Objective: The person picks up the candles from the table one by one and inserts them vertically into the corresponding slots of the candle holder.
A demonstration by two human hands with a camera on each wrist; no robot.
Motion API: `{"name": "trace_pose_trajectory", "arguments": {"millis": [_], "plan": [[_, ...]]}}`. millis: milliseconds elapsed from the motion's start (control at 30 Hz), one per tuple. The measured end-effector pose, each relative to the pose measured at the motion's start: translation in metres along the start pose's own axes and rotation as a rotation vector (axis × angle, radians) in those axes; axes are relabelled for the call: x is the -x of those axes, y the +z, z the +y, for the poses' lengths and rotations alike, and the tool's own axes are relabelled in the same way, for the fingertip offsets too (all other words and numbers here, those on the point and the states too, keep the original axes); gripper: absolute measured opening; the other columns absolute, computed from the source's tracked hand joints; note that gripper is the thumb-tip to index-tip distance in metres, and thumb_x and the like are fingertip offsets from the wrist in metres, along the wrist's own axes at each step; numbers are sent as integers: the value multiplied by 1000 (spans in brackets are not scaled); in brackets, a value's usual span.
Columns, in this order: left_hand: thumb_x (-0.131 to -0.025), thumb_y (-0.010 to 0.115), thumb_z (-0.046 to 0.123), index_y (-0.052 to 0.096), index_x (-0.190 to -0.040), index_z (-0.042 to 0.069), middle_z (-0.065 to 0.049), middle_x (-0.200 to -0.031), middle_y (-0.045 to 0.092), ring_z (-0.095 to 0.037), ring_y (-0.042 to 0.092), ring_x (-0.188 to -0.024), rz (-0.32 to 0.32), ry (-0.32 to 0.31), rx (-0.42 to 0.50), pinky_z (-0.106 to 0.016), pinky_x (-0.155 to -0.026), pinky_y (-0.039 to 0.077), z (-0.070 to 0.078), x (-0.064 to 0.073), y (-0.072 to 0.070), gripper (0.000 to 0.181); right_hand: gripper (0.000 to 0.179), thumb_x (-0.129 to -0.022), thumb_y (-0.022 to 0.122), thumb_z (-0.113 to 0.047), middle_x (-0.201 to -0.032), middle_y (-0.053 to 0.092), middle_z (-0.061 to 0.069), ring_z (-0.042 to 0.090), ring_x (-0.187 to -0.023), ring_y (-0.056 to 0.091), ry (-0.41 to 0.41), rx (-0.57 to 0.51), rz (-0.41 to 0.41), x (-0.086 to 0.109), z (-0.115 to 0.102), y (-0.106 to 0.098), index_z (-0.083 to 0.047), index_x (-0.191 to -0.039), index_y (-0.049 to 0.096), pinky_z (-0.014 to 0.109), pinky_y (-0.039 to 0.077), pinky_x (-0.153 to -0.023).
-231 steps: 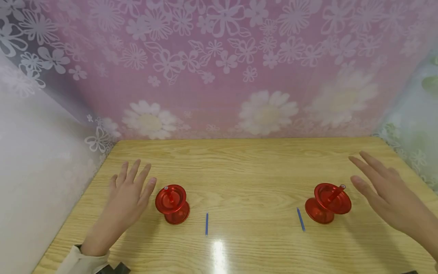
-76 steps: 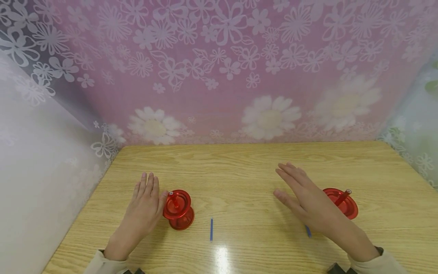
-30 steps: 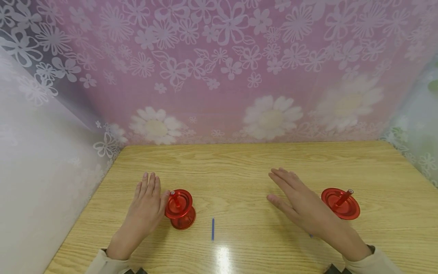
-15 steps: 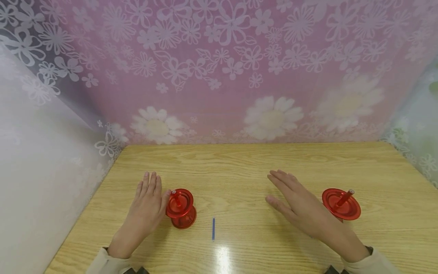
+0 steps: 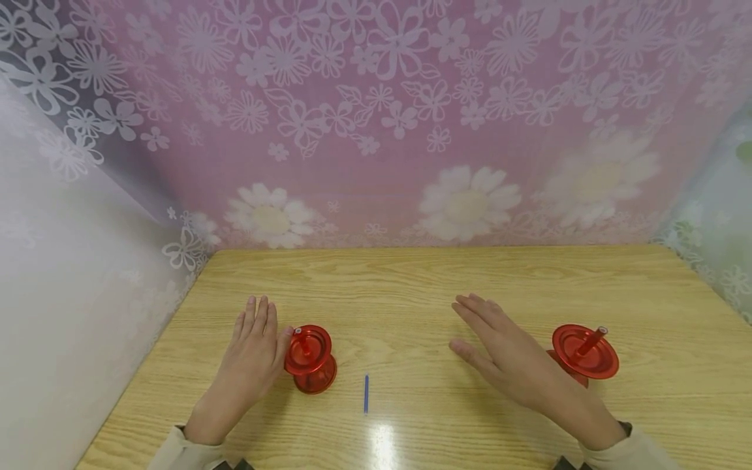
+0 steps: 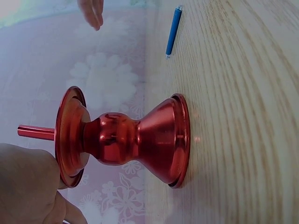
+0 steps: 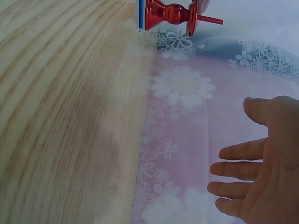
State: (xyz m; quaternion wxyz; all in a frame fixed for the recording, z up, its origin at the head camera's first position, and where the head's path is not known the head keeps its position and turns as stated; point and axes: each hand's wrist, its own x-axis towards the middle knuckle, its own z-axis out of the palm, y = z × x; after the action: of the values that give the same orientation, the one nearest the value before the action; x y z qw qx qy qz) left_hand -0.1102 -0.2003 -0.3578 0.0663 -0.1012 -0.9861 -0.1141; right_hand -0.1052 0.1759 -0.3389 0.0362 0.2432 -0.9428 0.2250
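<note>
A shiny red metal candle holder (image 5: pixel 308 350), with a dish on a waisted foot and a narrow tube rising from the dish, stands upright on the left of the table. My left hand (image 5: pixel 249 359) is beside it, fingers straight and together, the thumb at the dish rim. In the left wrist view this holder (image 6: pixel 114 138) stands with its foot on the wood. My right hand (image 5: pixel 517 359) is held over the table with straight fingers and nothing in it. Its wrist partly covers the foot of a second red candle holder (image 5: pixel 587 352).
A thin blue stick (image 5: pixel 366 393) lies on the wooden table (image 5: pixel 399 294) right of the left holder. Pink flowered cloth (image 5: pixel 364 163) hangs behind the table, and pale cloth (image 5: pixel 76 274) closes off the left side.
Since the earliest frame, my left hand has come right to the holder's rim. My right hand has moved left past the second holder, still drifting left, and now hides a second blue stick.
</note>
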Motion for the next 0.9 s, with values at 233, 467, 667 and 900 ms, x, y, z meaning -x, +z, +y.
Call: {"name": "trace_pose_trajectory", "arguments": {"millis": [233, 467, 667, 900], "plan": [[-106, 34, 29, 29, -141, -19, -34, -150, 24, -48, 10, -142, 4, 0, 2, -60, -113, 14, -1, 0, 1, 60, 64, -100, 46, -46, -154, 32, 13, 41, -142, 23, -3, -6, -3, -1, -2, 5, -5, -148, 37, 60, 27, -109], [-106, 34, 30, 28, -142, -19, -34, -150, 23, -47, 7, -143, -5, -5, 14, -60, -113, 13, -1, 0, 1, 61, 64, -100, 47, -46, -154, 33, 12, 38, -142, 24, -16, -10, -1, -2, -2, 8, -4, -148, 38, 59, 25, -110], [-106, 33, 30, 28, -142, -19, -34, -150, 23, -48, 9, -143, -7, -9, 14, -60, -113, 15, -1, 0, 1, 61, 64, -100, 47, -47, -153, 34, 13, 40, -142, 25, -16, -1, -1, -3, -3, 12, -4, -147, 39, 59, 28, -109], [-106, 34, 30, 27, -142, -19, -34, -150, 22, -49, 10, -142, -10, -7, 21, -61, -112, 17, -1, 1, 1, 61, 63, -100, 47, -47, -151, 37, 14, 45, -139, 27, -17, -8, 0, -4, -4, 18, -4, -146, 41, 61, 29, -107]]}}
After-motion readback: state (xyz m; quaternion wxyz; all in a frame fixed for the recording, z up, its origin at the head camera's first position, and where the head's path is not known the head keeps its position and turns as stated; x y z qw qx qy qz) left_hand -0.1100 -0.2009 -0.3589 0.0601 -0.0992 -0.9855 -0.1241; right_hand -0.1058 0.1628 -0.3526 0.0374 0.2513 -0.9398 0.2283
